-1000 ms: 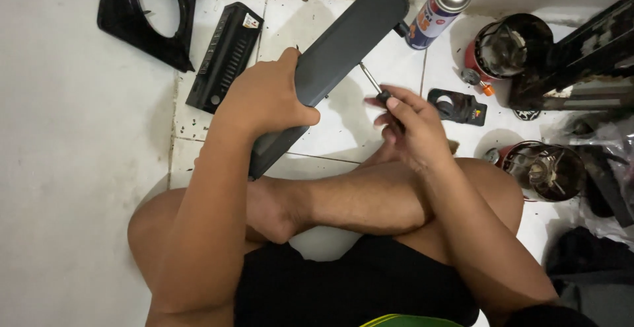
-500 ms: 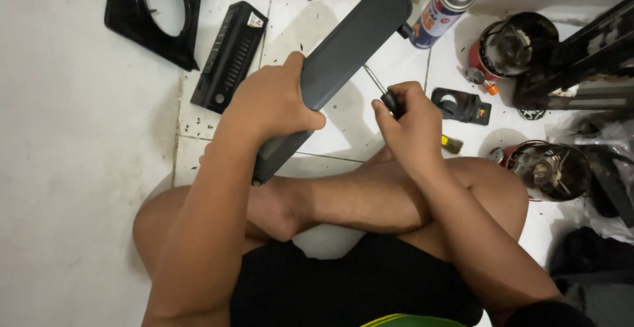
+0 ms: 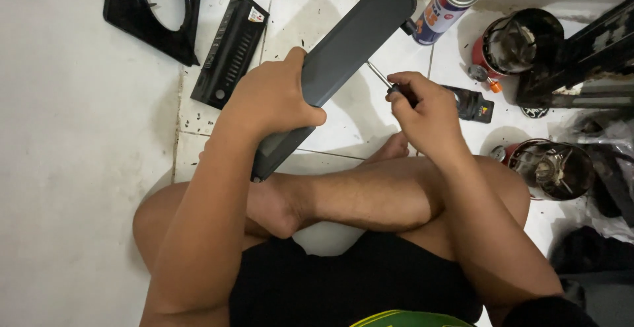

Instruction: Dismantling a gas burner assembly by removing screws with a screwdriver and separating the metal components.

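Note:
My left hand point(image 3: 274, 99) grips a long dark grey plastic panel point(image 3: 356, 36), held tilted above the white tiled floor point(image 3: 79, 181), its lower end near my foot. My right hand point(image 3: 422, 112) is closed around a small screwdriver point(image 3: 380, 76) whose thin metal shaft points up-left and meets the right edge of the panel. I sit cross-legged, both legs folded below the hands.
A black frame with a round hole point(image 3: 155, 10) and a black slotted bar point(image 3: 231, 49) lie at the upper left. A spray can point(image 3: 446, 6), a round red-and-black part point(image 3: 512, 43), a small black piece point(image 3: 472, 102), a wire-caged part point(image 3: 551, 168) and dark metal bars point(image 3: 581, 63) crowd the right.
My right hand has shifted slightly left and up with the screwdriver, keeping its tip at the panel's edge. My left hand holds the panel in nearly the same pose.

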